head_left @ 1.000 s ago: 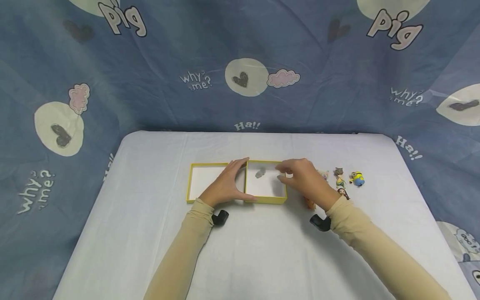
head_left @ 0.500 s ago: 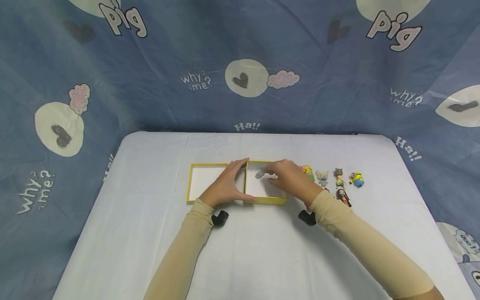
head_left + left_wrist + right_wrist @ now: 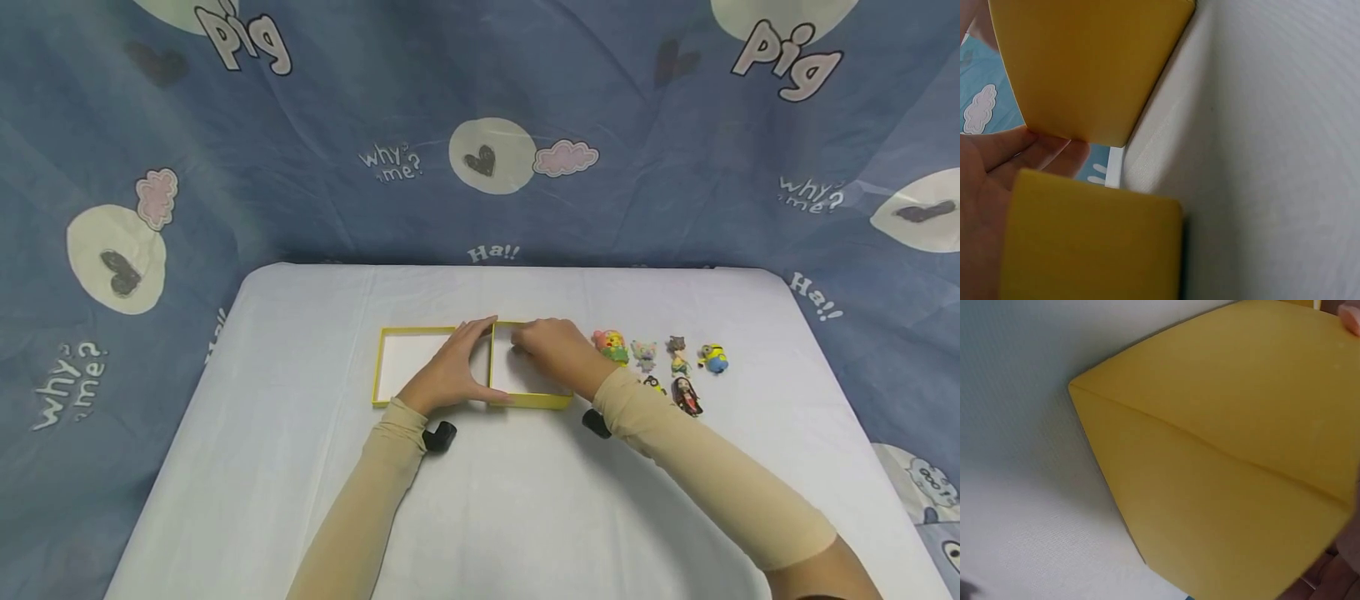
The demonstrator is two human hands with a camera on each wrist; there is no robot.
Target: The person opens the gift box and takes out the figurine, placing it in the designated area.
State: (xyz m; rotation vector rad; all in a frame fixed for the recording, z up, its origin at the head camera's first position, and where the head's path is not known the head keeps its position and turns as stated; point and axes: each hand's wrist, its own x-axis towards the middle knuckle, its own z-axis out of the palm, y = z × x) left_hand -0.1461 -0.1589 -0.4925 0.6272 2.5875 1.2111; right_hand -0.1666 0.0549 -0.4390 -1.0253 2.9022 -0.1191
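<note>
My left hand point(image 3: 448, 372) spans the left side of an open yellow box point(image 3: 531, 401) with a white inside. Its thumb lies at the near left corner and its fingers at the far one; in the left wrist view its fingertips point(image 3: 1075, 156) touch a yellow wall point(image 3: 1091, 62). My right hand point(image 3: 558, 350) reaches into that box, fingers curled down where a small grey figure lay. The hand covers the figure, so my hold on it is not directly visible. In the right wrist view the box's outer walls point(image 3: 1210, 444) fill most of the picture.
Left of the box lies a shallow yellow-edged tray point(image 3: 378, 367), partly behind my left hand. Several toy figures stand or lie to the right, among them a minion figure point(image 3: 715, 358), a long-haired doll point(image 3: 686, 395) and a colourful figure point(image 3: 612, 346). A white cloth point(image 3: 225, 467) covers the table.
My right hand has moved left and down into the box, its fingers now over the grey figure. More toy figures have come into sight behind it. The left hand stays where it was.
</note>
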